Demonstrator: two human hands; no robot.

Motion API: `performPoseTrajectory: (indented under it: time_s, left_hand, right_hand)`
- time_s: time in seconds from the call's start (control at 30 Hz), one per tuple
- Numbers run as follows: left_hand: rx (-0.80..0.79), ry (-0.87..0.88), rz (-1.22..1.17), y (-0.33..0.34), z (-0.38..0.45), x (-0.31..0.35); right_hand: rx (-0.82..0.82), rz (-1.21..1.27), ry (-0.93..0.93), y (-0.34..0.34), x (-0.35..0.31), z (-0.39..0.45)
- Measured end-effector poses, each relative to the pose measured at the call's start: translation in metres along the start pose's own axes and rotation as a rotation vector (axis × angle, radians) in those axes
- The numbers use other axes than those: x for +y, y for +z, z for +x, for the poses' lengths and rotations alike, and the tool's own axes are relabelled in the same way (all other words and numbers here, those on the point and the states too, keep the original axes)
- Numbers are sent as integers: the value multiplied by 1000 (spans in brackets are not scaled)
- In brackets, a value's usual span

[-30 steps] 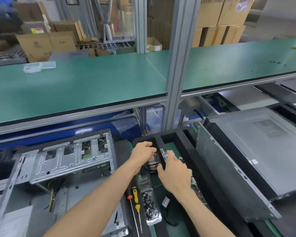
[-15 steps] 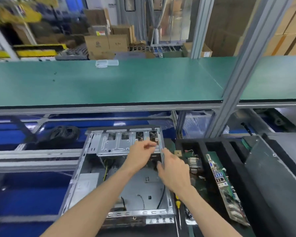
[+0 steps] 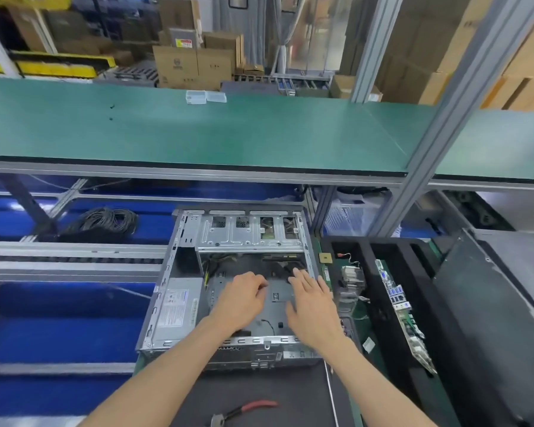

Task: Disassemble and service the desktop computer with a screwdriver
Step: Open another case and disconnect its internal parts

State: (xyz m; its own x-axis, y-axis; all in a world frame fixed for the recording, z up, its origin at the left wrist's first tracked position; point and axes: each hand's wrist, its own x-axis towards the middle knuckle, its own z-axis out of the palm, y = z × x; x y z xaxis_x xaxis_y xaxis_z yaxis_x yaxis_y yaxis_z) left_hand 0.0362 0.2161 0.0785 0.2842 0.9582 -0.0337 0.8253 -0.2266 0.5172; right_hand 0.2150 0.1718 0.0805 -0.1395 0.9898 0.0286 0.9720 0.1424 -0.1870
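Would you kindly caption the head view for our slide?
Both hands, left hand and right hand, reach into the open computer case; red-handled pliers lie nearby.

Counts, head view. Hands: two, left hand (image 3: pixel 242 298) and right hand (image 3: pixel 310 306), both over open computer case (image 3: pixel 164 303). Computer case: one. Power supply (image 3: pixel 178 308) in case: one. Drive cage (image 3: pixel 250 234): one, four openings along top. Pliers (image 3: pixel 244 409), red handles: one pair. Cable coil (image 3: pixel 101 221): one. Clear plastic boxes (image 3: pixel 205 97) on green shelf (image 3: pixel 198 134): two, side by side. Circuit board (image 3: pixel 404 315) upright in black foam tray (image 3: pixel 392 251): one. Heatsink (image 3: pixel 350 277): one. Cardboard cartons behind: many, not countable.
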Motion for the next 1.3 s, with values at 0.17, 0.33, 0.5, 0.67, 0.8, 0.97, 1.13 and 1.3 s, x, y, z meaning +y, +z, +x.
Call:
performPoseTrajectory:
  time_s: [0.17,0.33,0.5,0.67,0.8,0.97,1.13,1.3]
  left_hand:
    - [-32,31,78,9,-26,9]
    - [-23,21,124,10,-46,15]
    - [76,-6,267,22,-76,22]
    - [259,195,363,35,-105,24]
    - [256,231,293,47,-120,16]
    - [411,276,368,71,-139,12]
    - [302,408,347,91,-147,13]
    - [100,290,313,96,-146,8]
  right_hand:
    - [-10,39,-30,-2,4,-24]
    - [-9,92,-90,1,10,-54]
    - [50,160,-168,9,14,-87]
    - [329,375,-133,14,26,-122]
    - [390,529,206,24,43,-143]
    - [96,407,419,42,57,-142]
    - [-86,305,440,57,49,-129]
    - [-150,249,520,69,44,-111]
